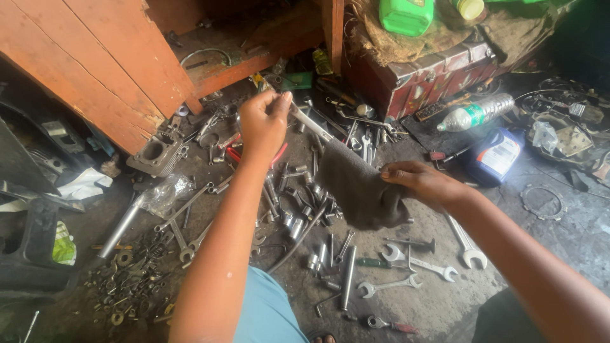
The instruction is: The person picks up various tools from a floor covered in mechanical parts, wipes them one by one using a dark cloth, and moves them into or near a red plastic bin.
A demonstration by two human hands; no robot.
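My left hand (pixel 264 121) is raised over the floor, its fingers pinched on one end of a long silver wrench (pixel 311 122) that slants down to the right. The wrench's lower end runs into a dark grey cloth (pixel 359 190). My right hand (pixel 422 183) grips that cloth at its right edge and holds it up above the tools. Below both hands the dirty floor is strewn with several wrenches (pixel 406 259), sockets (pixel 293 223) and metal rods.
An orange wooden cabinet (pixel 95 57) stands at the upper left, with a metal engine cylinder (pixel 155 154) beside it. A red metal box (pixel 432 76), a plastic water bottle (pixel 475 113) and a blue oil can (pixel 495 155) lie to the right. Nuts and washers (pixel 130 282) litter the lower left.
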